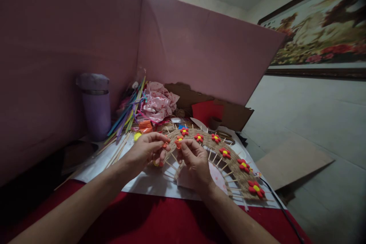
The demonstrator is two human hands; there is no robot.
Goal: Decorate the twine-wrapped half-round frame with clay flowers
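Observation:
My left hand (150, 148) pinches a small bit of orange modelling clay (166, 144) between thumb and fingers. Close beside it, my right hand (196, 162) grips another orange clay piece (178, 144) at its fingertips. Both hands are raised over a half-round woven twine piece (234, 160) with wooden sticks poking out of its edges. Red clay flowers with yellow centres, such as one flower (225, 153), sit along its band. A larger orange clay lump (145, 126) and a yellow clay lump (137, 136) lie behind my left hand.
A purple tumbler (96, 110) stands at the left, beside colourful pipe cleaners (126, 112). Crumpled pink cloth (160, 101), a red sheet (207, 111) and scissors (227, 137) lie at the back. White paper (137, 185) covers part of the red tablecloth (143, 221). A black cable (281, 207) runs at the right.

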